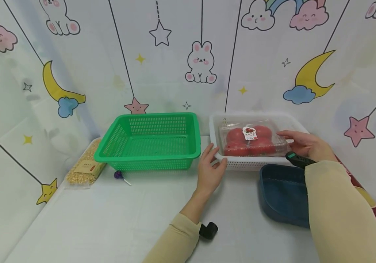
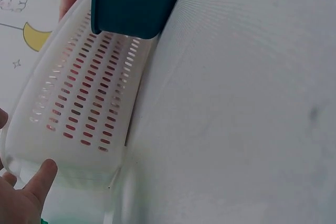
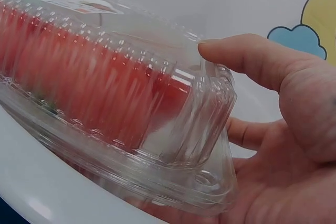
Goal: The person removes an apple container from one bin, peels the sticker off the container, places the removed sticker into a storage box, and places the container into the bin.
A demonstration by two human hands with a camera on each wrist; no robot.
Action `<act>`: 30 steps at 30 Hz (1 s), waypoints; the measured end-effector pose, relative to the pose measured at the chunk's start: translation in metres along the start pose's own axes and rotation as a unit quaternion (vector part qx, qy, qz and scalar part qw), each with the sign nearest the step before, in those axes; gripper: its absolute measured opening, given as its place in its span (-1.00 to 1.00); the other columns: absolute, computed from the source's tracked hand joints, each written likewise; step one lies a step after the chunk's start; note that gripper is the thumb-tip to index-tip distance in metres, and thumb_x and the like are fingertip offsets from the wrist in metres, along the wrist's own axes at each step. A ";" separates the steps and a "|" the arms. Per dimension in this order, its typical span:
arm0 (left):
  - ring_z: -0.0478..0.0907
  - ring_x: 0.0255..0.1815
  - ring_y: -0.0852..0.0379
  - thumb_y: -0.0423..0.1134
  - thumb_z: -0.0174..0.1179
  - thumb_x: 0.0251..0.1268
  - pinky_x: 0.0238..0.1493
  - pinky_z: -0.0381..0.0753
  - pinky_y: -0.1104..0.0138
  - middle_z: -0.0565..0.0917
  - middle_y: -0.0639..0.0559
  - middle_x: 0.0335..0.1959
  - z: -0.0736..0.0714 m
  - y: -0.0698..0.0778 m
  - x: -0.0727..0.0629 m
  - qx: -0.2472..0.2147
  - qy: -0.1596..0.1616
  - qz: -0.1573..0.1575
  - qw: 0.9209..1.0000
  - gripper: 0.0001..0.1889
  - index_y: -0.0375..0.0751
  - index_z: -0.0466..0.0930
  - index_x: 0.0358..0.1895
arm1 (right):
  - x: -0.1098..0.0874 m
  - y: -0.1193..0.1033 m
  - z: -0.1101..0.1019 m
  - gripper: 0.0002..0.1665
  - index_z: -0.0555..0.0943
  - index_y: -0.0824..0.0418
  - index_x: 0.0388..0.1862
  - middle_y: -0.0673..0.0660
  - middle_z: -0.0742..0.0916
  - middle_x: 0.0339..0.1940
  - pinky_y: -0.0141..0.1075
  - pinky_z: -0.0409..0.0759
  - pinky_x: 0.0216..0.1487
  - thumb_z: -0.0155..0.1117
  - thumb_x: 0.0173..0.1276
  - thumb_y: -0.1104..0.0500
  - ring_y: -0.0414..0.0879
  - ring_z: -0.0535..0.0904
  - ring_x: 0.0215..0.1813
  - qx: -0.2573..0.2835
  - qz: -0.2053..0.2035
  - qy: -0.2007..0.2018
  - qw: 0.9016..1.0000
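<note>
A clear plastic box of tomatoes with a white label lies in the white basket, its right end tilted up in the right wrist view. My right hand grips that right end, the thumb on the lid and the fingers at the side and beneath, as the right wrist view shows. At the basket's left front corner is my left hand, its fingers spread and touching the rim and outer wall. The left wrist view shows a fingertip against the wall.
Left of the white basket stands a green basket. A purple lollipop and a bag of yellow kernels lie beside it. A dark blue bin sits in front of the white basket, partly behind my right sleeve. Patterned cloth hangs behind.
</note>
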State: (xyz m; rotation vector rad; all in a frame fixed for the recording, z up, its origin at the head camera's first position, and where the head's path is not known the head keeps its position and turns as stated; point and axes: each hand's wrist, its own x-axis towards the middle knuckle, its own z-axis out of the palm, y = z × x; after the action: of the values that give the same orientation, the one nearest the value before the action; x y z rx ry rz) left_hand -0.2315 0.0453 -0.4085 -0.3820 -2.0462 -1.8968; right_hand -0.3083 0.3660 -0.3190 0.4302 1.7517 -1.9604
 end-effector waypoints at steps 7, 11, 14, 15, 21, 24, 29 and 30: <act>0.61 0.15 -0.09 -0.31 0.27 0.35 0.06 0.66 0.07 0.35 -0.14 0.47 0.000 0.000 0.001 -0.002 0.003 -0.003 1.000 -0.51 -0.41 0.52 0.31 | 0.001 0.002 -0.002 -0.43 0.23 -0.14 0.26 0.00 0.48 0.12 -0.11 0.53 0.29 0.33 0.45 -0.06 -0.03 0.43 0.16 -0.014 -0.004 0.007 1.000; 0.62 0.14 -0.08 -0.31 0.27 0.35 0.06 0.67 0.12 0.35 -0.14 0.47 0.000 0.000 0.001 0.002 0.001 -0.003 1.000 -0.51 -0.41 0.53 0.31 | 0.001 0.001 -0.002 -0.43 0.24 -0.11 0.26 -0.02 0.61 -0.07 -0.09 0.54 0.28 0.34 0.45 -0.06 -0.03 0.50 0.09 -0.012 0.000 0.009 1.000; 0.62 0.13 -0.07 -0.31 0.27 0.35 0.05 0.67 0.15 0.36 -0.14 0.47 -0.001 -0.001 0.001 0.004 0.001 -0.001 1.000 -0.52 -0.41 0.53 0.30 | 0.000 -0.002 -0.002 -0.44 0.22 -0.08 0.29 0.02 0.61 -0.08 -0.08 0.53 0.29 0.29 0.49 -0.06 -0.01 0.48 0.10 -0.007 0.007 0.002 1.000; 0.63 0.13 -0.07 -0.31 0.27 0.34 0.05 0.68 0.15 0.36 -0.14 0.47 -0.001 -0.001 0.001 0.003 0.002 0.000 1.000 -0.52 -0.42 0.53 0.30 | -0.001 -0.003 -0.002 -0.43 0.22 -0.07 0.30 0.03 0.60 -0.07 -0.08 0.53 0.29 0.28 0.49 -0.05 0.00 0.47 0.10 -0.003 0.010 -0.001 1.000; 0.64 0.10 -0.08 -0.32 0.27 0.33 0.03 0.68 0.10 0.38 -0.18 0.45 0.000 -0.003 0.001 -0.010 0.008 0.015 1.000 -0.53 -0.45 0.55 0.27 | -0.005 -0.007 -0.002 -0.46 0.23 -0.04 0.29 0.07 0.62 -0.08 -0.09 0.55 0.27 0.28 0.50 -0.02 0.01 0.51 0.06 0.010 0.010 -0.001 1.000; 0.64 0.10 -0.08 -0.32 0.27 0.32 0.05 0.68 0.06 0.38 -0.17 0.44 0.000 -0.004 0.001 -0.018 0.009 0.013 1.000 -0.53 -0.44 0.55 0.26 | -0.008 -0.008 -0.001 -0.46 0.24 -0.05 0.28 0.06 0.61 -0.08 -0.07 0.58 0.23 0.28 0.50 -0.04 0.01 0.53 0.03 -0.006 -0.007 0.003 1.000; 0.64 0.09 -0.06 -0.33 0.28 0.31 0.05 0.68 0.05 0.39 -0.15 0.45 0.000 -0.004 0.002 -0.027 0.011 0.010 1.000 -0.53 -0.43 0.56 0.26 | -0.014 -0.013 0.001 -0.41 0.25 -0.09 0.28 0.04 0.63 -0.08 -0.02 0.56 0.24 0.34 0.45 -0.07 0.01 0.58 0.01 -0.005 -0.019 0.015 1.000; 0.65 0.08 -0.07 -0.34 0.28 0.30 0.04 0.68 0.05 0.39 -0.16 0.44 0.000 -0.005 0.002 -0.028 0.011 0.012 0.999 -0.54 -0.44 0.57 0.25 | -0.015 -0.014 0.001 -0.40 0.25 -0.10 0.28 0.03 0.63 -0.08 -0.01 0.56 0.24 0.36 0.43 -0.07 0.00 0.59 0.00 -0.005 -0.021 0.018 1.000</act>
State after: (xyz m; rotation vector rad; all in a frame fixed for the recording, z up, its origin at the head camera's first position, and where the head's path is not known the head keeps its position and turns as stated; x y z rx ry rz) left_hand -0.2349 0.0445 -0.4120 -0.3957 -1.9685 -1.9382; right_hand -0.3028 0.3677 -0.2990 0.4323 1.8047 -1.9839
